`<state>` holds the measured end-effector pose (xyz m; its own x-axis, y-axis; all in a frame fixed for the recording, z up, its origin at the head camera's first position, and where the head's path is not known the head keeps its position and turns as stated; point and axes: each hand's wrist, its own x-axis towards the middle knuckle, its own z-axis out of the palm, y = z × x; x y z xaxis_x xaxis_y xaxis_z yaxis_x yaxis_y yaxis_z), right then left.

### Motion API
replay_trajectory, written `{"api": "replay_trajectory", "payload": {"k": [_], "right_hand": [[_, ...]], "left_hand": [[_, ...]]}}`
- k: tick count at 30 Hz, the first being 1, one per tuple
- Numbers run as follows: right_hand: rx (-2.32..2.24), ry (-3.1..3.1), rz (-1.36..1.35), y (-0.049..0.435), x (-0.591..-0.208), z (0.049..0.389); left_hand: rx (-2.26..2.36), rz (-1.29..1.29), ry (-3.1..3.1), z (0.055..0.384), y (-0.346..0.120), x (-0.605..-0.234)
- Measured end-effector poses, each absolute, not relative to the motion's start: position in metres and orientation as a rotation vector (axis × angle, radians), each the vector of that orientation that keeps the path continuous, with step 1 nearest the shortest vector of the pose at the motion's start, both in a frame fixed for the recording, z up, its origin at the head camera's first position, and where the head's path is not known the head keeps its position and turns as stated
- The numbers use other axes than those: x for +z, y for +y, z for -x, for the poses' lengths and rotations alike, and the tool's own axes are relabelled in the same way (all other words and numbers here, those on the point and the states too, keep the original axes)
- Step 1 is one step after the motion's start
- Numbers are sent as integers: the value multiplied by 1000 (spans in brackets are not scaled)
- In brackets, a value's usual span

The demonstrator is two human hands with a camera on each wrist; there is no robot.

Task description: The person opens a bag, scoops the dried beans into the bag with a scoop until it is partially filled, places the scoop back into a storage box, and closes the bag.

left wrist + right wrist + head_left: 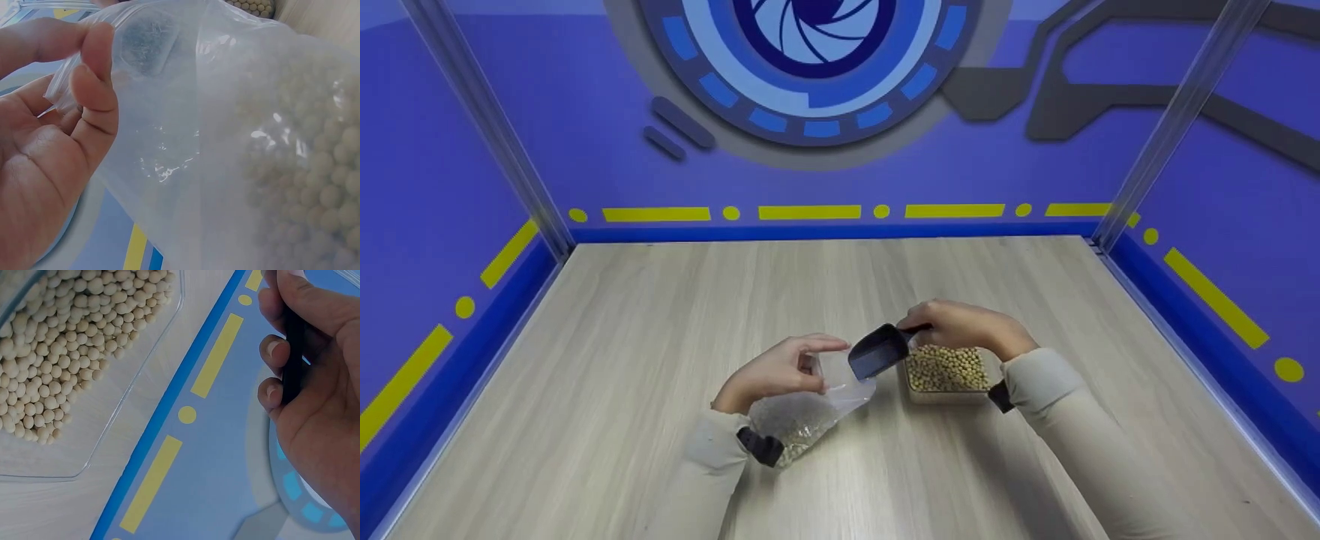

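My left hand [776, 369] pinches the mouth edge of a clear zip bag [163, 129], which is partly filled with soybeans [332, 185] at its bottom. The bag leans at a slant over the table in the head view. My right hand [964, 326] grips the handle of a black scoop [879, 351]. The scoop's bowl tilts down at the bag's mouth, and no beans show in it. In the right wrist view, fingers [275, 351] curl round the black handle [293, 354]. Under the right hand stands a clear container [949, 397] of soybeans [945, 367].
The pale wood-grain table [660, 315] is bounded by blue panels [840, 187] at the back and sides. Metal posts [1177, 120] rise at the back corners. The bean container stands close to the right of the bag.
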<state>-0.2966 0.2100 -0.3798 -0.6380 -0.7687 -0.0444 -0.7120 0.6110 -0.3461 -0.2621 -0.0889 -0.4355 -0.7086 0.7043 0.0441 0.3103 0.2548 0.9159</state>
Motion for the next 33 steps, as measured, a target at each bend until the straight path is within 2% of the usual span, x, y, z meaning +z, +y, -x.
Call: {"api": "replay_trajectory", "payload": {"k": [7,14,33], "right_hand": [[-493,2639,1241,213,-381,296],[-638,2642,1052,222,-379,293],[-751,2674,1012,270,-380,292]], "left_hand": [[1432,-910,2147,261,-88,-434],[1431,-873,2139,262,-88,-435],[1413,-870,2181,260,-90,-441]]}}
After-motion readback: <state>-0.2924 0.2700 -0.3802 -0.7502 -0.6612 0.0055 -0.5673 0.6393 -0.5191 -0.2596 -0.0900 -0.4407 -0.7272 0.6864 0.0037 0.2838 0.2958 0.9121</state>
